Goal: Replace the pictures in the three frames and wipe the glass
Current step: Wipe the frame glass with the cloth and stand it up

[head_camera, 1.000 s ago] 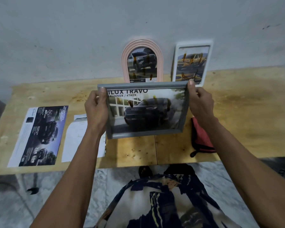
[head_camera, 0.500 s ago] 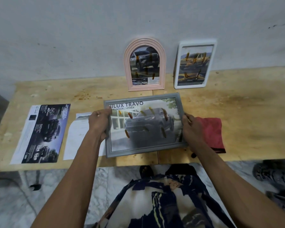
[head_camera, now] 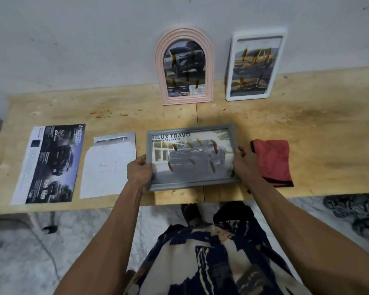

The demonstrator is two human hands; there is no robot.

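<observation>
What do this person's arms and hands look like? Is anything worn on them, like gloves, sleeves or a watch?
Both forearms are bare up to the picture's edge: no sleeves show. The left hand and right hand wear no gloves, and I see no watch, ring or bracelet. Lower down, the person's patterned garment shows dark blue and cream patches with pale yellow streaks.

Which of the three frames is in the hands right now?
The grey frame, held at both ends near the table's front edge. The pink frame and white frame lean against the wall.

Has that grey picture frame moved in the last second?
Yes. The grey frame has come down toward the person: earlier it overlapped the pink arched frame at the wall; now bare table shows between them, and it sits beside the red cloth.
</observation>
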